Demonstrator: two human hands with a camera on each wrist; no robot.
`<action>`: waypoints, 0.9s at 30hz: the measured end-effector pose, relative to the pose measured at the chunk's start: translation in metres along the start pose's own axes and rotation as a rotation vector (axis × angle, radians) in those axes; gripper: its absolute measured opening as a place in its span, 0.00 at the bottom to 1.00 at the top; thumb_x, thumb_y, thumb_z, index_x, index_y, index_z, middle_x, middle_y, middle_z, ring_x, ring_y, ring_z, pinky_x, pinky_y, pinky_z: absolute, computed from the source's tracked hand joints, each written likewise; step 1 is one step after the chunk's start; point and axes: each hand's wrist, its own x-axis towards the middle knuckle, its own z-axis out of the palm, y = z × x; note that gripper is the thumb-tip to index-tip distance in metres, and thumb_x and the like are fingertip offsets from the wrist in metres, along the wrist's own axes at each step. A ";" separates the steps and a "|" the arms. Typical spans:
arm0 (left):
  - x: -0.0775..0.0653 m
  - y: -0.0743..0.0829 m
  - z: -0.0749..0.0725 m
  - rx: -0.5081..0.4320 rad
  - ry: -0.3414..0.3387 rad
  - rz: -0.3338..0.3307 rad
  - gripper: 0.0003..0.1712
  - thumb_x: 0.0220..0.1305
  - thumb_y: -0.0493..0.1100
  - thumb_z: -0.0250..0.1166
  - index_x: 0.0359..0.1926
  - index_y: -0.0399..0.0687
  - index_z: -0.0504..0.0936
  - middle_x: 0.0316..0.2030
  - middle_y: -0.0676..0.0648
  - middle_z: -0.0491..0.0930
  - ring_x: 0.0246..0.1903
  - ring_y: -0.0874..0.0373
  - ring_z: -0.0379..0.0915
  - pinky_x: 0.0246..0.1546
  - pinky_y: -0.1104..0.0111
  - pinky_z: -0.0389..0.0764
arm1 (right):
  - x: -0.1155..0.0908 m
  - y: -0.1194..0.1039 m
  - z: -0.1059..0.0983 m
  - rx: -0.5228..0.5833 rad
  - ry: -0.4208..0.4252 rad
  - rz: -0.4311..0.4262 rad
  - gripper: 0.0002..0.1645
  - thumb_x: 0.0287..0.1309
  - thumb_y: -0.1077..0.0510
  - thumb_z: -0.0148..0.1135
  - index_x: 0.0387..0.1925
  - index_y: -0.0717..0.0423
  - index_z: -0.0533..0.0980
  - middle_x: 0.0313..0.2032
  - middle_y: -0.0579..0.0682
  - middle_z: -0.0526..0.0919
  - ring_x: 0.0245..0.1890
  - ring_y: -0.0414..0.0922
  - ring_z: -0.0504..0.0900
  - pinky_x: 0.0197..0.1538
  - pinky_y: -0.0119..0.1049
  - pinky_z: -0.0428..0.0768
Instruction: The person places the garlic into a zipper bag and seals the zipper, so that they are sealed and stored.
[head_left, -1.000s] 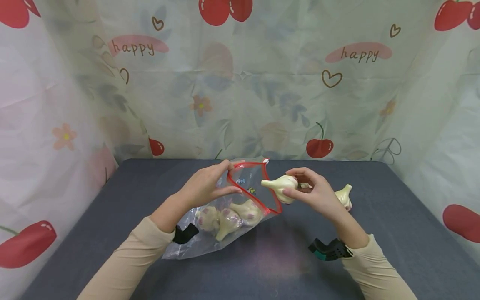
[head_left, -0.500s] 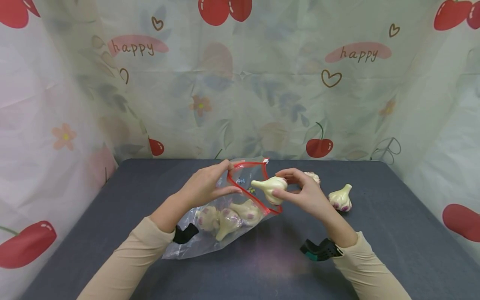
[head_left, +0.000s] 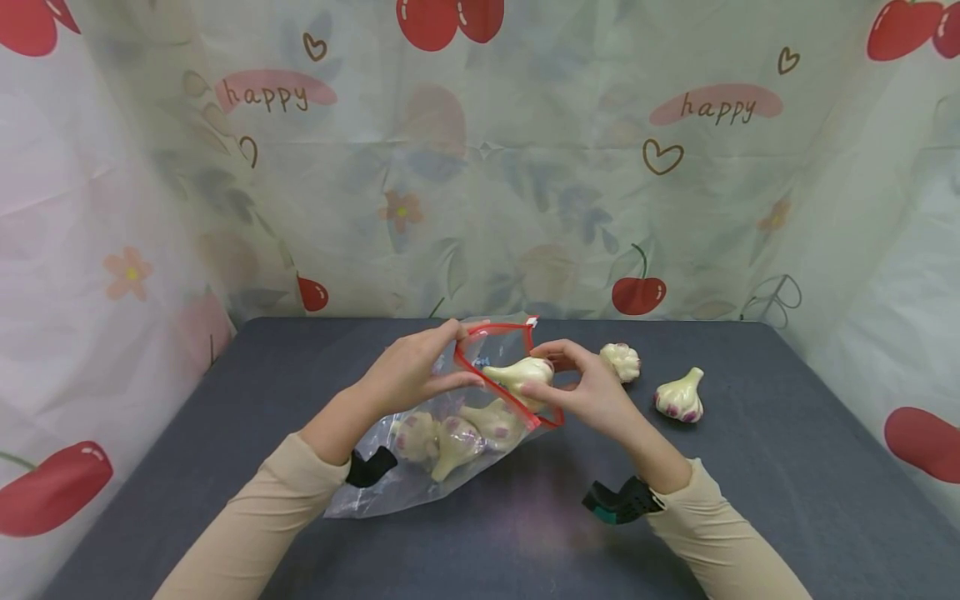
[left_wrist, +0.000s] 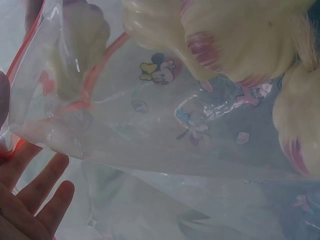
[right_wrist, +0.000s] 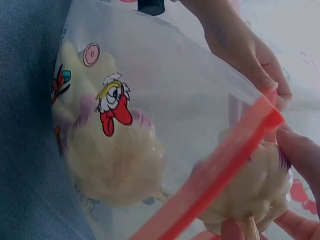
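Observation:
A clear zip bag (head_left: pixel 390 492) with a red zip edge and cartoon prints stands tilted on the table, its mouth spread toward the right. My left hand (head_left: pixel 408 367) grips the bag's rim between thumb and fingers. With its fingertips my right hand (head_left: pixel 592 392) holds a garlic bulb (head_left: pixel 517 373) by the root end, stem pointing left, in the bag's mouth. The right wrist view shows this bulb partly behind the red zip strip (right_wrist: pixel 210 175). Several garlic bulbs (head_left: pixel 457 442) lie inside the bag, seen through the plastic, also large garlic bulbs (left_wrist: pixel 240 40) in the left wrist view.
Two loose garlic bulbs lie right of the bag: one bulb (head_left: pixel 621 362) just behind my right hand, another bulb (head_left: pixel 680 396) further right. The dark table (head_left: pixel 787 467) is bordered by a printed curtain (head_left: pixel 487 183) at the back and sides.
My right hand has moved left with its garlic bulb, from beside the bag into its mouth. The two loose bulbs have come into fuller view. The left hand has stayed on the rim.

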 end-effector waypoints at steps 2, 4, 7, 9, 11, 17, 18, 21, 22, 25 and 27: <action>0.000 0.000 0.000 0.000 0.002 0.001 0.24 0.50 0.50 0.72 0.40 0.46 0.69 0.30 0.49 0.77 0.19 0.64 0.59 0.23 0.74 0.64 | 0.001 0.000 0.003 0.004 0.006 -0.006 0.23 0.50 0.54 0.70 0.48 0.51 0.75 0.47 0.53 0.80 0.46 0.50 0.78 0.42 0.41 0.76; 0.001 0.000 0.000 0.002 0.003 0.003 0.24 0.50 0.50 0.72 0.40 0.46 0.69 0.30 0.50 0.77 0.19 0.64 0.60 0.23 0.74 0.65 | 0.001 -0.001 0.005 0.011 0.007 -0.002 0.23 0.50 0.54 0.70 0.48 0.51 0.75 0.47 0.53 0.81 0.45 0.50 0.78 0.41 0.41 0.76; 0.001 -0.001 0.000 0.003 0.002 0.003 0.24 0.50 0.50 0.72 0.41 0.44 0.69 0.30 0.50 0.77 0.19 0.64 0.61 0.23 0.74 0.65 | 0.002 -0.002 0.008 0.011 0.009 0.004 0.23 0.50 0.54 0.69 0.49 0.52 0.75 0.46 0.53 0.80 0.45 0.49 0.78 0.42 0.41 0.76; 0.001 -0.001 0.001 0.002 -0.001 0.001 0.24 0.50 0.50 0.72 0.41 0.44 0.70 0.31 0.50 0.77 0.19 0.64 0.61 0.23 0.74 0.65 | 0.002 -0.004 0.010 0.007 0.011 0.008 0.23 0.50 0.54 0.69 0.49 0.52 0.75 0.47 0.53 0.80 0.44 0.49 0.78 0.43 0.42 0.75; 0.001 -0.001 0.000 0.000 -0.005 -0.004 0.25 0.50 0.50 0.71 0.41 0.43 0.70 0.31 0.50 0.77 0.19 0.64 0.62 0.23 0.74 0.65 | 0.003 -0.005 0.013 0.000 0.017 0.010 0.24 0.50 0.53 0.69 0.50 0.53 0.75 0.47 0.53 0.80 0.44 0.49 0.78 0.44 0.43 0.75; 0.001 0.000 0.000 -0.001 -0.015 -0.014 0.24 0.51 0.50 0.71 0.41 0.45 0.69 0.31 0.48 0.78 0.19 0.64 0.61 0.22 0.75 0.65 | 0.005 -0.006 0.019 -0.027 0.052 0.025 0.24 0.50 0.53 0.70 0.49 0.54 0.75 0.46 0.53 0.81 0.43 0.48 0.79 0.44 0.39 0.75; 0.001 0.000 0.000 -0.002 -0.016 -0.014 0.24 0.51 0.50 0.71 0.41 0.45 0.69 0.30 0.48 0.78 0.19 0.64 0.60 0.22 0.75 0.64 | 0.006 -0.006 0.020 -0.033 0.058 0.025 0.24 0.50 0.53 0.70 0.49 0.54 0.75 0.45 0.53 0.81 0.43 0.47 0.79 0.44 0.39 0.75; 0.001 0.000 0.000 -0.001 -0.012 -0.010 0.24 0.51 0.50 0.71 0.41 0.45 0.68 0.28 0.48 0.77 0.18 0.64 0.58 0.21 0.75 0.63 | 0.007 -0.006 0.023 -0.038 0.067 0.026 0.24 0.50 0.54 0.70 0.49 0.55 0.74 0.45 0.54 0.80 0.43 0.48 0.79 0.46 0.42 0.76; 0.001 0.000 0.000 0.000 -0.010 -0.007 0.24 0.50 0.50 0.71 0.41 0.45 0.68 0.28 0.48 0.77 0.18 0.64 0.58 0.21 0.75 0.63 | 0.008 -0.006 0.024 -0.038 0.066 0.028 0.24 0.50 0.54 0.70 0.49 0.55 0.74 0.45 0.54 0.80 0.44 0.49 0.80 0.47 0.43 0.76; 0.001 0.000 0.001 0.002 -0.003 0.004 0.25 0.50 0.49 0.72 0.40 0.45 0.68 0.28 0.49 0.76 0.17 0.64 0.57 0.20 0.75 0.62 | 0.008 -0.005 0.027 -0.025 0.048 0.027 0.23 0.51 0.54 0.69 0.50 0.55 0.74 0.48 0.55 0.80 0.48 0.52 0.80 0.52 0.48 0.76; 0.000 0.000 0.001 -0.001 0.000 0.009 0.25 0.49 0.49 0.72 0.40 0.45 0.68 0.28 0.48 0.76 0.17 0.65 0.57 0.20 0.75 0.62 | 0.008 -0.005 0.028 -0.020 0.032 0.032 0.23 0.52 0.55 0.68 0.50 0.55 0.74 0.51 0.55 0.79 0.50 0.53 0.80 0.54 0.49 0.75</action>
